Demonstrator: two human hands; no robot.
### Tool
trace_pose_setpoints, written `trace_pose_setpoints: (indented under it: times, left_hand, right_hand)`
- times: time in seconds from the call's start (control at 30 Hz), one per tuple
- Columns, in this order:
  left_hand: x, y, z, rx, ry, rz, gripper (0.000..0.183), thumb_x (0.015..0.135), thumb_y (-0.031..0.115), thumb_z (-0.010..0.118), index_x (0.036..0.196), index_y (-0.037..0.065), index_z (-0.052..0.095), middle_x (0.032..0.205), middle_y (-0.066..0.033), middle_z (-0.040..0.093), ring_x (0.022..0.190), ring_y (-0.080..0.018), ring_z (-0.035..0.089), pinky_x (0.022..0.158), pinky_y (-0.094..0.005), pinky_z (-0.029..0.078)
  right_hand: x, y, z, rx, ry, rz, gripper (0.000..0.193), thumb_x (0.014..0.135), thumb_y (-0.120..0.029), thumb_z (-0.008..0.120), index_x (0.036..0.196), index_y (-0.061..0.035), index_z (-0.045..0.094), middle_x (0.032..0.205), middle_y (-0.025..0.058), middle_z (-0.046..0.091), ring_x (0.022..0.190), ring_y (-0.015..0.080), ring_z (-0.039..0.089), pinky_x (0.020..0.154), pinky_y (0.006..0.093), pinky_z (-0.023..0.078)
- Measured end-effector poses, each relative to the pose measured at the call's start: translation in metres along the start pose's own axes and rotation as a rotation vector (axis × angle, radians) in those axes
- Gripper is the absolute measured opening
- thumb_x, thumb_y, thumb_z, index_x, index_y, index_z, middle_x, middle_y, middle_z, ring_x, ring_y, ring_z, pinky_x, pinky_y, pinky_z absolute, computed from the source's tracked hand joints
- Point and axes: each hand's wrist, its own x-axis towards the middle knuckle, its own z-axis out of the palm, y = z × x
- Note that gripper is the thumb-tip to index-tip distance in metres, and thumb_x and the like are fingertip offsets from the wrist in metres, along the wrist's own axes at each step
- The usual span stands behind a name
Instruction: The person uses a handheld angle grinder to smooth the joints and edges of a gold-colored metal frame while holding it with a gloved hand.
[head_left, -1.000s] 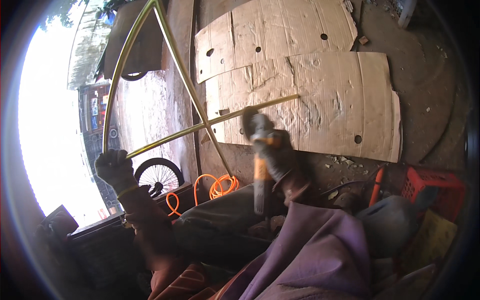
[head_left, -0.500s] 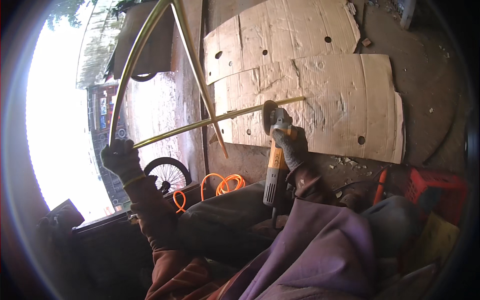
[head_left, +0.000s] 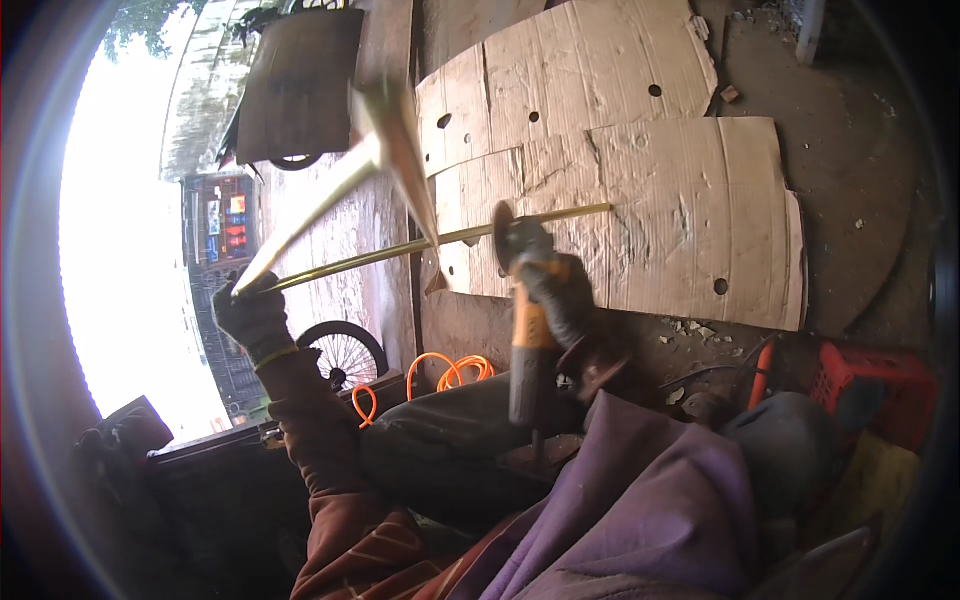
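My left hand (head_left: 252,312), in a dark glove, is closed around the corner of a brassy metal tube frame (head_left: 345,264). One straight bar of the frame runs right, its end over the cardboard; the upper bars are smeared by motion. My right hand (head_left: 562,298), also gloved, grips an orange and grey angle grinder (head_left: 531,335) near its head. The grinder stands nearly upright, with its round disc (head_left: 503,236) at the straight bar, right of where the bars cross. Whether disc and bar touch, I cannot tell.
Flattened cardboard sheets (head_left: 680,220) lie on the ground ahead. An orange hose (head_left: 460,372) is coiled beyond my leg, near a spoked wheel (head_left: 345,358). At right stands a red plastic crate (head_left: 880,385), with debris (head_left: 692,328) scattered nearby.
The frame has turned, its upper bars swinging down and toward me. The grinder's disc has shifted left along the bar, nearer the crossing. Both hands keep their hold.
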Motion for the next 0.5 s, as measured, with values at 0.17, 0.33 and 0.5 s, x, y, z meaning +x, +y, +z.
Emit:
trace_pose_setpoints:
  times: [0.17,0.33,0.5]
  left_hand:
    - [0.008,-0.002,0.005,0.215,-0.071,0.086,0.017,0.075,0.0,0.051,0.075,0.011,0.039,0.073,-0.0006,0.036,0.068,-0.0177,0.042,0.102,-0.0538,0.046]
    - [0.017,0.003,-0.006,0.109,-0.279,0.003,0.019,0.077,-0.005,0.048,0.077,0.01,0.037,0.074,-0.0006,0.034,0.068,-0.0159,0.04,0.109,-0.0535,0.04]
    - [0.029,0.016,-0.017,0.185,-0.372,0.01,0.019,0.076,-0.007,0.047,0.08,0.009,0.038,0.075,-0.0009,0.034,0.068,-0.0162,0.04,0.113,-0.0547,0.037]
  right_hand:
    - [-0.004,0.015,-0.006,-0.038,0.073,0.052,0.032,0.089,-0.024,0.079,0.108,-0.0028,0.063,0.089,0.0091,0.069,0.072,0.0171,0.069,0.064,0.0324,0.058]
    - [0.005,-0.005,-0.032,-0.035,-0.027,0.099,0.03,0.09,-0.029,0.077,0.104,-0.0052,0.066,0.082,0.0079,0.068,0.069,0.0159,0.069,0.063,0.0316,0.057]
    - [-0.018,0.012,0.023,-0.106,-0.123,-0.003,0.039,0.088,-0.025,0.08,0.113,-0.0038,0.059,0.095,0.0069,0.067,0.081,0.0141,0.065,0.072,0.0315,0.055]
